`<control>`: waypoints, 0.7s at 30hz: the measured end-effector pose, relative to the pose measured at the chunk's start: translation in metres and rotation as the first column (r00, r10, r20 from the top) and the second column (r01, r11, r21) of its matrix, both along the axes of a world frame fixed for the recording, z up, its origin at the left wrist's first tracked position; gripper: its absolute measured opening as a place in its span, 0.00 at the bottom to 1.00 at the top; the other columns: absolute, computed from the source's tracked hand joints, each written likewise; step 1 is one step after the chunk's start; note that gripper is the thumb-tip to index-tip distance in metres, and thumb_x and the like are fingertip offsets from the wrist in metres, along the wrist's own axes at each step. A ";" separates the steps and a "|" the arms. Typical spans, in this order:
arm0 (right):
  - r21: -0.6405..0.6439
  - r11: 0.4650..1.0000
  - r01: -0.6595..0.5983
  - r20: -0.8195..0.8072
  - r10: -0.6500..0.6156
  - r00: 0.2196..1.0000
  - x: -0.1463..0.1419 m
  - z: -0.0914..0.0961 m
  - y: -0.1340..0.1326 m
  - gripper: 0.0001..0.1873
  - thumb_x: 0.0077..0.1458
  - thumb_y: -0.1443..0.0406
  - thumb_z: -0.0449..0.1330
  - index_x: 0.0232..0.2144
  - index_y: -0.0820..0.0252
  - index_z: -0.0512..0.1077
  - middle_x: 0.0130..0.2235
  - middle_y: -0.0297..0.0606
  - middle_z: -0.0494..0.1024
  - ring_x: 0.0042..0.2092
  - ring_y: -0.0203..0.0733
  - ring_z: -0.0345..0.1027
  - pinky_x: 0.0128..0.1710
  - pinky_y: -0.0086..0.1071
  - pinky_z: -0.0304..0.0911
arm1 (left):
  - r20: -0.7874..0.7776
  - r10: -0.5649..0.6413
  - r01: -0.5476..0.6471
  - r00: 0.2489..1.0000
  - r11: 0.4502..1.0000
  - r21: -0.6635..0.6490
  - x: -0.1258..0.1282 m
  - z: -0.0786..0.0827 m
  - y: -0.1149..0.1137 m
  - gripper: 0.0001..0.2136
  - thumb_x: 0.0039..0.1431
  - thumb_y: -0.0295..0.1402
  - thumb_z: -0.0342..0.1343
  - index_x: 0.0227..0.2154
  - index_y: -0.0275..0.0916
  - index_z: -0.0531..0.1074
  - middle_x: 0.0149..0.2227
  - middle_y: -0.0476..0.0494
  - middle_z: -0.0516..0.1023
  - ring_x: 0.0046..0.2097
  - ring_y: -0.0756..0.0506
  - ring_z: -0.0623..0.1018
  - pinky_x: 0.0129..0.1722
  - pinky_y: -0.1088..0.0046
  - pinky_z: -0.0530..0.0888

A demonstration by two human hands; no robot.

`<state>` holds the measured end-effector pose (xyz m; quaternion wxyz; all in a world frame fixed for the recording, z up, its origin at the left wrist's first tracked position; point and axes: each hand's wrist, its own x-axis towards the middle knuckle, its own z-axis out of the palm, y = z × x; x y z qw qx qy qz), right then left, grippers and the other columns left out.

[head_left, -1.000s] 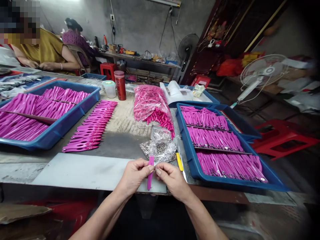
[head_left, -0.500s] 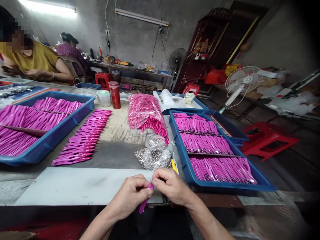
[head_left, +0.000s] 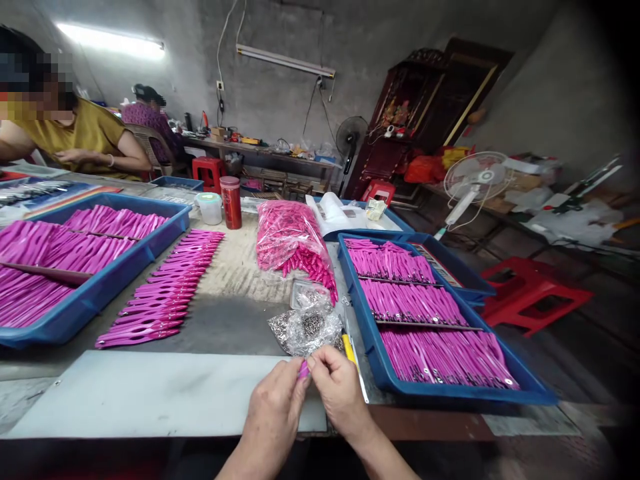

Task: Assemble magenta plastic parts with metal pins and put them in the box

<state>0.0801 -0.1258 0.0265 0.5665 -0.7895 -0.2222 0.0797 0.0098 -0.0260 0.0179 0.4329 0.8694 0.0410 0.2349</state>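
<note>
My left hand [head_left: 275,407] is closed round a slim purple plastic piece [head_left: 303,370], and only its upper end shows between the fingers. Thumb and forefinger of my right hand [head_left: 340,390] are pinched at that end; whether they grip it or a tiny part on it is hidden. Just beyond my hands lies a clear plastic bag of small metal parts [head_left: 305,323]. A yellow-handled tool [head_left: 349,348] rests near my right hand. Below my hands and to the left is a pale board [head_left: 150,393].
At left a fanned row of purple pieces [head_left: 157,293] lies beside a blue tray [head_left: 170,223] of similar ones. Another filled blue tray [head_left: 367,353] stands at right. A bag of pink parts [head_left: 290,233], a red tumbler [head_left: 231,203] and a seated co-worker [head_left: 100,137] are farther back.
My left hand has turned more upright, so the purple piece's lower end, visible before, is now hidden. Both hands stay together at its tip. The whole view has shifted slightly.
</note>
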 end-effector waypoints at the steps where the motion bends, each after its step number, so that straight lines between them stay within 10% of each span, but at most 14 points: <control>1: 0.014 1.000 0.012 -0.017 -0.011 1.000 0.000 -0.002 0.001 0.13 0.49 0.61 0.51 0.17 0.59 0.58 0.18 0.28 0.56 0.23 0.32 0.50 0.22 0.26 0.49 | 0.031 0.016 -0.018 0.999 0.995 0.095 0.001 -0.001 0.000 0.09 0.58 0.32 0.43 0.33 0.39 0.68 0.26 0.46 0.71 0.28 0.49 0.71 0.28 0.77 0.67; 10: -0.149 0.983 -0.108 0.009 0.110 0.994 0.010 0.011 0.002 0.15 0.52 0.60 0.49 0.17 0.60 0.61 0.18 0.29 0.60 0.23 0.33 0.53 0.22 0.27 0.49 | 0.193 0.019 -0.123 0.981 0.829 0.545 0.009 -0.001 0.020 0.10 0.60 0.28 0.40 0.31 0.37 0.66 0.20 0.49 0.67 0.20 0.51 0.69 0.20 0.78 0.64; 17: -0.604 0.788 -0.123 0.461 0.471 0.752 0.085 0.068 0.017 0.10 0.54 0.65 0.50 0.30 0.60 0.70 0.29 0.36 0.73 0.33 0.37 0.65 0.33 0.27 0.55 | 0.237 0.061 -0.196 0.970 0.772 0.605 0.011 -0.015 0.037 0.08 0.60 0.29 0.41 0.31 0.38 0.65 0.20 0.51 0.66 0.20 0.51 0.69 0.19 0.77 0.64; 21: -0.801 0.598 -0.038 0.454 0.648 0.611 0.144 0.069 0.057 0.11 0.54 0.67 0.51 0.38 0.59 0.70 0.34 0.37 0.74 0.38 0.38 0.65 0.37 0.26 0.56 | 0.277 0.054 -0.211 0.959 0.788 0.579 0.013 -0.021 0.039 0.06 0.60 0.29 0.41 0.32 0.38 0.64 0.20 0.52 0.65 0.20 0.52 0.68 0.20 0.78 0.64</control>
